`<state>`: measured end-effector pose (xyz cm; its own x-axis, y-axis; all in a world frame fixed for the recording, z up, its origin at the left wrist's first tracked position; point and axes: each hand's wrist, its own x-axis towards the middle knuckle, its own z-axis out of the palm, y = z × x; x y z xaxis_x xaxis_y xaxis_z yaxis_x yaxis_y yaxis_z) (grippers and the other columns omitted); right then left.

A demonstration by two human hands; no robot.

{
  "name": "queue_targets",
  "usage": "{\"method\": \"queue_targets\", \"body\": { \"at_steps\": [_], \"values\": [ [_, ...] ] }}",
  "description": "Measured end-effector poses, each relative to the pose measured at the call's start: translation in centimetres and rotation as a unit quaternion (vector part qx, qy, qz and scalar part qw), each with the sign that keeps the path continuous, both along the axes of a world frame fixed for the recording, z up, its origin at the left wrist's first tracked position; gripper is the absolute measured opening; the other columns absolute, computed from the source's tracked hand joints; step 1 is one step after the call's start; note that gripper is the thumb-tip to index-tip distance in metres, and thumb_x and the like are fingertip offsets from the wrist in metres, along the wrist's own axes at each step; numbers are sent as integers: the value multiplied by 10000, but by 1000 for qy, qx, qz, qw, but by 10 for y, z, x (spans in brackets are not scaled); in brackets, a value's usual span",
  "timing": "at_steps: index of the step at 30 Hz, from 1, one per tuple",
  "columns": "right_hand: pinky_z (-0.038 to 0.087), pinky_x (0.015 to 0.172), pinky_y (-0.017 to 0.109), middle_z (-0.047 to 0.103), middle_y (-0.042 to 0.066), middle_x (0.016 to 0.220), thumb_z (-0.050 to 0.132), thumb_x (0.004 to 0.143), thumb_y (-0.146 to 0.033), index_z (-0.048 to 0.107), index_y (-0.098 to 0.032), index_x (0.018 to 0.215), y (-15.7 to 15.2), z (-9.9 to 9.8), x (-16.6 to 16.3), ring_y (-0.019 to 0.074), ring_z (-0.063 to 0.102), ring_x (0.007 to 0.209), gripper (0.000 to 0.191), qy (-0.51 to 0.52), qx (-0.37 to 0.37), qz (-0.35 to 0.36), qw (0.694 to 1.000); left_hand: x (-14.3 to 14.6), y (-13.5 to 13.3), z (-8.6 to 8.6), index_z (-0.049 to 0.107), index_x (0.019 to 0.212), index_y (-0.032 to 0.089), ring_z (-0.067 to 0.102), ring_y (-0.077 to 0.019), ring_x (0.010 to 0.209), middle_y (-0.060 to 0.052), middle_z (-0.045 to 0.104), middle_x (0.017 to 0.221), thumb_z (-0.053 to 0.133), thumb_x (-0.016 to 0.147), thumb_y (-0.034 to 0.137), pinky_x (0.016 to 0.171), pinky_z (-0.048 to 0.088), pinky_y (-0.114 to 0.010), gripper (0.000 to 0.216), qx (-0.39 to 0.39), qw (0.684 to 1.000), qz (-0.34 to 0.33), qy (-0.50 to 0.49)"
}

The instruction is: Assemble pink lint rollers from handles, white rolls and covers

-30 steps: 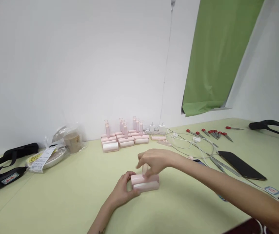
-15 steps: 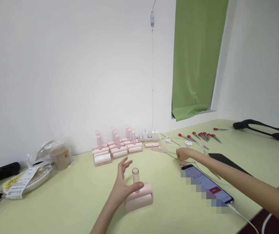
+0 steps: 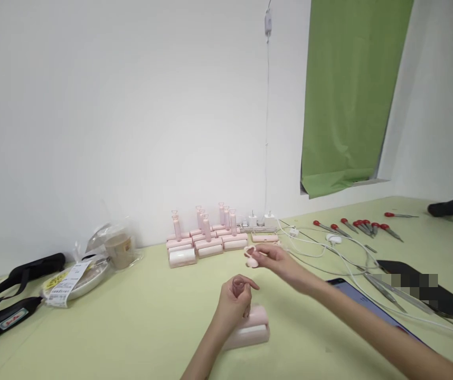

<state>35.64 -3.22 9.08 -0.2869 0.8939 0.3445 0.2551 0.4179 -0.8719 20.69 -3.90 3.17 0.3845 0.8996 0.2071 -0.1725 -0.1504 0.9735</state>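
My left hand [image 3: 230, 306] is wrapped round the translucent pink handle tube [image 3: 238, 285], whose open round top shows above the fingers. The tube stands upright on a pink lint roller [image 3: 251, 334] with a white roll, which lies on the table; the hand hides where they meet. Up and to the right, my right hand [image 3: 280, 264] pinches a small pale pink end cap [image 3: 252, 262] with a heart-shaped loop. The cap is in the air, apart from the tube.
Several pink lint rollers [image 3: 209, 248] with upright handles stand by the wall near a power strip [image 3: 258, 229]. At right lie red-ended tools [image 3: 363, 226], white cables [image 3: 331, 240], a phone [image 3: 363, 306] and a black tablet-like slab [image 3: 444, 298]. Bagged food [image 3: 78, 277] and a cup [image 3: 119, 250] are at left.
My left hand has closed round the handle tube. My right hand has moved left from beside the phone, now with the small pink cap in its fingers. The view has shifted right.
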Motion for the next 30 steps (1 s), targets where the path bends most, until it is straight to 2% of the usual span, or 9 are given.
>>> {"method": "queue_targets", "body": {
  "at_steps": [2,5,8,11,15,21,24,27,30],
  "values": [
    [450,693,299,579,34,819,499,747,-453,568,-174,788,-12,-2,-27,168,545,780,289,57,10,-3,998,0,0,1,482,626,170,240,-31,247,124,287,307,504,676,366,299,219,-168,203,0,1000,4,6],
    [454,667,282,561,28,793,512,757,-410,573,-182,786,-21,-3,-43,153,542,743,238,47,50,20,997,1,0,1,376,487,198,270,-35,255,102,299,282,505,671,342,312,232,-174,267,-6,999,17,28],
    [451,662,259,542,27,790,492,781,-363,591,-186,793,-23,1,-42,142,536,745,204,5,101,31,994,1,0,1,329,464,213,272,-41,254,98,302,278,499,671,319,313,235,-182,288,-9,999,22,34],
    [450,616,247,536,20,762,488,786,-344,593,-185,780,-24,5,-38,132,532,702,190,-12,111,19,994,1,0,2,336,473,216,271,-45,254,100,300,279,483,681,310,311,234,-186,271,-10,999,20,34],
    [434,650,255,537,18,742,494,788,-315,579,-186,719,-27,3,-39,136,525,719,170,-30,128,-11,991,1,-1,2,325,473,217,284,-47,261,98,300,281,472,681,276,312,230,-183,262,-4,999,19,37],
    [430,683,267,513,21,744,472,798,-341,528,-189,701,-33,-7,-40,147,520,745,190,2,121,-11,993,-1,-3,2,323,454,208,297,-45,281,87,318,295,446,683,221,327,233,-180,260,9,999,13,43],
    [420,701,266,498,19,778,472,793,-343,471,-185,675,-30,-2,-40,142,509,763,197,10,110,27,994,-3,-4,2,328,448,202,299,-41,295,84,328,307,449,665,194,339,235,-176,249,13,999,9,46],
    [408,662,253,459,-18,735,545,732,-363,400,-186,638,-18,10,-42,114,470,682,247,-55,86,66,993,-4,-3,1,339,456,202,284,-42,282,90,312,296,446,641,183,336,236,-178,214,9,999,2,51],
    [404,627,243,451,-31,749,529,733,-375,438,-189,702,-6,19,-47,101,454,648,209,-123,32,117,985,-3,-2,0,336,429,201,272,-41,272,87,299,285,431,623,181,327,228,-181,217,6,998,5,59]
  ]
}}
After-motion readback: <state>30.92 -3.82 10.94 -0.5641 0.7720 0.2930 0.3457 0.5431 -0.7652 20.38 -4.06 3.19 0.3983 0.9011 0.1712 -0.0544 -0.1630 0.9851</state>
